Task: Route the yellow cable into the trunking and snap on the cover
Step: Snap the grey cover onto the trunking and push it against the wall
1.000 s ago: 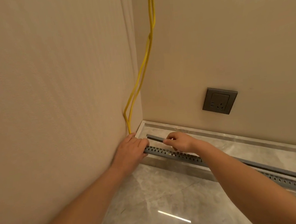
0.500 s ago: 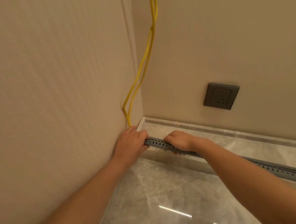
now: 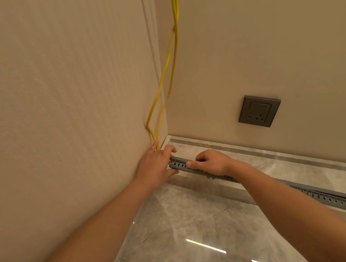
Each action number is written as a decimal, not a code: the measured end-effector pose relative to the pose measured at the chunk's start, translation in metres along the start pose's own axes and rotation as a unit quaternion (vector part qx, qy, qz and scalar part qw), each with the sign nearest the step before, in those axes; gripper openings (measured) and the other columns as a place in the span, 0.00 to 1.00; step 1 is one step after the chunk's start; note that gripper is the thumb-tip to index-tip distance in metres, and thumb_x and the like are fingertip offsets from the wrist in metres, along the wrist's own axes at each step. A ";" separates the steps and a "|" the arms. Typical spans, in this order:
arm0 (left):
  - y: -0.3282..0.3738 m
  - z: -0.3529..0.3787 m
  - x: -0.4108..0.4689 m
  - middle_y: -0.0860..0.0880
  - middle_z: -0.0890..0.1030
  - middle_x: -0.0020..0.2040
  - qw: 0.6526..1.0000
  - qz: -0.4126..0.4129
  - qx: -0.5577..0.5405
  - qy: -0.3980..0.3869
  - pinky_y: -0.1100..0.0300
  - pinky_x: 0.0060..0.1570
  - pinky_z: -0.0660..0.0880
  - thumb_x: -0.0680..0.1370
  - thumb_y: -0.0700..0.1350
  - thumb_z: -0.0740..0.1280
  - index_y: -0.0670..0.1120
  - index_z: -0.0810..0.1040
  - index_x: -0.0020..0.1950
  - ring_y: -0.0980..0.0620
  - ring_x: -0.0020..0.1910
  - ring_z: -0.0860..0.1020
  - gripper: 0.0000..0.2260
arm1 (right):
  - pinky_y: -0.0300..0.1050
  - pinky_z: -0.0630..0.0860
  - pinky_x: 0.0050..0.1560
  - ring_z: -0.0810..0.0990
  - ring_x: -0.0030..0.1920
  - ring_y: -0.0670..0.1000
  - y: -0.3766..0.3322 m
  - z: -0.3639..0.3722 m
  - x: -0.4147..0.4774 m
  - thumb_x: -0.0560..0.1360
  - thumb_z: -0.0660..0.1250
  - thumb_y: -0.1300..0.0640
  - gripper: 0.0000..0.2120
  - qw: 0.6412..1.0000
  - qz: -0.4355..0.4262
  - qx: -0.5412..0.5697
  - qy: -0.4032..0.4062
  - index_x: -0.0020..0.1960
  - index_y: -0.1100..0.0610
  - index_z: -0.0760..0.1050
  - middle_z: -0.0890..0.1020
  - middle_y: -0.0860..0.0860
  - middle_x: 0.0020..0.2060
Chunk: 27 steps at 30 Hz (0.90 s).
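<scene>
A doubled yellow cable (image 3: 168, 65) hangs down the wall corner and disappears behind my left hand (image 3: 156, 166). Grey slotted trunking (image 3: 333, 199) runs along a marble ledge from the corner out to the right. My left hand wraps the trunking's corner end where the cable enters, fingers curled around it. My right hand (image 3: 210, 162) lies just to the right, pressing down on top of the trunking with fingers closed over it. A grey cover seems to sit on the trunking under that hand; the seam is hidden.
A grey wall socket (image 3: 259, 111) sits on the right wall above the marble ledge (image 3: 254, 154). A textured beige wall (image 3: 59, 99) stands close on the left. Glossy marble floor (image 3: 188, 235) spreads below the ledge.
One second ago the cover's left end stood lifted off the trunking. It now lies down on it, and my right hand has shifted left to press near the corner end.
</scene>
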<state>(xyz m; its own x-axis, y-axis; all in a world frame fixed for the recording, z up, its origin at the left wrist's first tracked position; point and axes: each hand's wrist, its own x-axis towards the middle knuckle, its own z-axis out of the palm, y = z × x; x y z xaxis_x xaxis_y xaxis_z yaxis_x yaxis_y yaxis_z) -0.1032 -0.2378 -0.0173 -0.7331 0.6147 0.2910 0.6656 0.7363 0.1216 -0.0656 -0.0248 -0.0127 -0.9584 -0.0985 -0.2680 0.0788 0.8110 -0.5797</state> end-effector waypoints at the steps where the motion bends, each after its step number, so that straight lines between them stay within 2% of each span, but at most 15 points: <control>1: 0.000 -0.001 0.002 0.55 0.84 0.49 1.000 0.009 -0.010 -0.016 0.57 0.76 0.52 0.70 0.56 0.73 0.53 0.71 0.57 0.54 0.54 0.79 0.20 | 0.50 0.80 0.38 0.80 0.28 0.49 0.001 0.000 -0.001 0.69 0.60 0.27 0.30 1.000 0.002 0.008 -0.005 0.40 0.55 0.79 0.82 0.52 0.30; 6: -0.005 -0.004 0.005 0.56 0.83 0.47 0.996 0.048 -0.040 -0.065 0.57 0.76 0.44 0.73 0.58 0.69 0.56 0.76 0.56 0.56 0.53 0.78 0.14 | 0.48 0.79 0.37 0.80 0.27 0.47 0.004 0.002 -0.003 0.69 0.60 0.27 0.27 1.000 -0.005 0.017 -0.010 0.36 0.51 0.79 0.81 0.49 0.28; 10: -0.006 -0.004 0.004 0.56 0.83 0.45 0.996 0.055 -0.025 -0.069 0.59 0.74 0.44 0.73 0.59 0.68 0.56 0.77 0.54 0.55 0.50 0.79 0.12 | 0.47 0.77 0.37 0.79 0.25 0.46 0.003 0.003 -0.004 0.68 0.60 0.28 0.25 1.000 -0.008 0.010 0.001 0.34 0.49 0.77 0.80 0.48 0.26; 15: -0.007 0.000 0.005 0.57 0.82 0.41 0.995 0.059 -0.008 -0.078 0.56 0.75 0.46 0.73 0.59 0.68 0.56 0.77 0.50 0.57 0.48 0.79 0.10 | 0.47 0.75 0.37 0.79 0.29 0.48 0.000 0.007 -0.008 0.71 0.60 0.30 0.24 1.000 0.001 -0.008 0.008 0.39 0.50 0.79 0.81 0.49 0.30; 19: -0.006 0.003 0.006 0.56 0.83 0.43 0.994 0.061 0.014 -0.090 0.54 0.76 0.48 0.73 0.58 0.68 0.56 0.77 0.53 0.55 0.49 0.79 0.11 | 0.44 0.70 0.34 0.76 0.34 0.50 -0.015 0.016 -0.008 0.72 0.65 0.38 0.16 0.999 -0.024 -0.033 -0.004 0.41 0.51 0.76 0.77 0.47 0.31; 22: -0.006 0.006 0.005 0.55 0.83 0.43 0.993 0.058 0.027 -0.099 0.54 0.76 0.48 0.74 0.57 0.67 0.56 0.77 0.52 0.55 0.49 0.79 0.10 | 0.44 0.65 0.31 0.74 0.36 0.52 -0.023 0.028 -0.008 0.75 0.65 0.45 0.10 0.995 -0.045 -0.087 0.028 0.43 0.51 0.72 0.74 0.47 0.32; 27: -0.004 0.016 0.004 0.56 0.82 0.44 0.989 0.069 0.048 -0.122 0.52 0.76 0.45 0.76 0.57 0.64 0.56 0.76 0.53 0.54 0.50 0.79 0.09 | 0.46 0.66 0.37 0.74 0.39 0.53 -0.017 0.041 -0.013 0.78 0.61 0.46 0.13 0.985 -0.050 -0.149 0.069 0.50 0.56 0.74 0.78 0.53 0.40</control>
<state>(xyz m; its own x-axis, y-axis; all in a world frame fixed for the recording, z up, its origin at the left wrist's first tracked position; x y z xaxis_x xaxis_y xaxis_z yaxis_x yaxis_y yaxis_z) -0.1109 -0.2343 -0.0319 -0.6559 0.7524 0.0602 0.7539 0.6570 0.0023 -0.0433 -0.0607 -0.0314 -0.9871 -0.1234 -0.1023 -0.0817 0.9363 -0.3416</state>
